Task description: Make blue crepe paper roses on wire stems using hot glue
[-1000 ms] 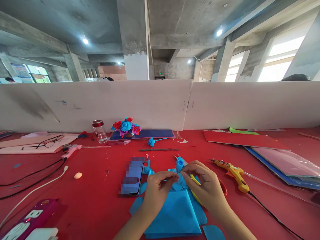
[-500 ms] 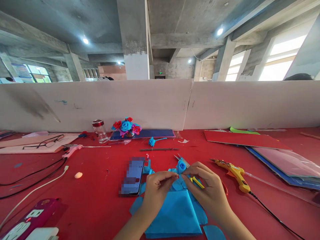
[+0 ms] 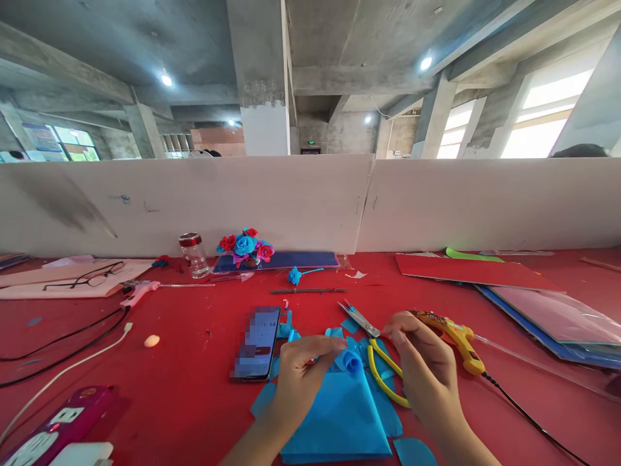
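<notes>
My left hand (image 3: 308, 369) is closed in a pinch. A small rolled blue paper rose (image 3: 352, 362) hangs at its fingertips, its coiled face turned toward me. Over to the right, my right hand (image 3: 424, 353) has curled fingers with the tips close together; I cannot make out whether anything thin is between them. Yellow-handled scissors (image 3: 385, 375) lie between the hands, blades pointing away. Below the rose is a folded stack of blue crepe-like sheet (image 3: 334, 421), with cut blue petals (image 3: 414, 451) around it. A yellow glue gun (image 3: 458, 336) lies just beyond my right hand.
A phone (image 3: 259, 343) lies left of the blue pieces. Farther back are a finished blue flower (image 3: 294, 276), a colourful bouquet (image 3: 245, 246) and a glass jar (image 3: 194, 255). Left are a pink glue gun (image 3: 140, 293) and a power strip (image 3: 63, 421). Sheets (image 3: 557, 317) lie right.
My right hand has moved off the rose to the right, uncovering the scissors. The rose has tipped down toward me while my left hand stays nearly in place.
</notes>
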`<state>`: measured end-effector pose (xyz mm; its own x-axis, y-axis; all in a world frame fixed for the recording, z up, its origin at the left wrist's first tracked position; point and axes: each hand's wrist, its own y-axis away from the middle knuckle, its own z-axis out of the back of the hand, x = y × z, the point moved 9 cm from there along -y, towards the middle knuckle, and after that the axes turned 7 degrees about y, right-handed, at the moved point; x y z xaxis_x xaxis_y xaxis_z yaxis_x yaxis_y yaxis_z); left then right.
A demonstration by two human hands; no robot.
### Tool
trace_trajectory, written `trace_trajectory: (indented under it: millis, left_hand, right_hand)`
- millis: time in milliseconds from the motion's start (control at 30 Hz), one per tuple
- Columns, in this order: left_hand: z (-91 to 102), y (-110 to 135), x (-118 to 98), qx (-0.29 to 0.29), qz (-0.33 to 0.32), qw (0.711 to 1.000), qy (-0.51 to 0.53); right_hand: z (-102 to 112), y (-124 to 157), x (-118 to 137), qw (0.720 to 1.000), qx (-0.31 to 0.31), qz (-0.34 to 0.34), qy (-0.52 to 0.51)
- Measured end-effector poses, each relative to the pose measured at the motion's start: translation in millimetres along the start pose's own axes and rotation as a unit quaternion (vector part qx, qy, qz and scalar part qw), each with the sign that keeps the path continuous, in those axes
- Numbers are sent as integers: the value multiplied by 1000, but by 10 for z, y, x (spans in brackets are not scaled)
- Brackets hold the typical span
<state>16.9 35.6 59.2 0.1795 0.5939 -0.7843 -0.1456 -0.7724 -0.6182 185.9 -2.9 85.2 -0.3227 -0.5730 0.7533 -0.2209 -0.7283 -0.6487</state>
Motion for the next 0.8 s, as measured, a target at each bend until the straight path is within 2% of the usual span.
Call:
trace_trajectory:
  millis: [67,200,300,500,667,800]
  left_hand:
    - [-2,0,-18,3,-7,1000,-3]
    - [-26,7,-37,20,-20,1000,-4]
    - [-39,15,-30,28,-24,999,-3]
    - [-66,16,47,33,19,999,-17]
    - [-72,0,17,33,5,999,-24]
    - [-65,9,51,36,5,998,-47]
  right_hand:
    - [6,14,91,999,2,51,14]
    - [-183,111,295,983,92,152,52]
    - [-277,185,360,972,121,190,64]
    - [-358,195,317,977,96,170,86]
    - [-356,225,326,973,44,177,143]
    - [-330,230,322,969,29,181,165]
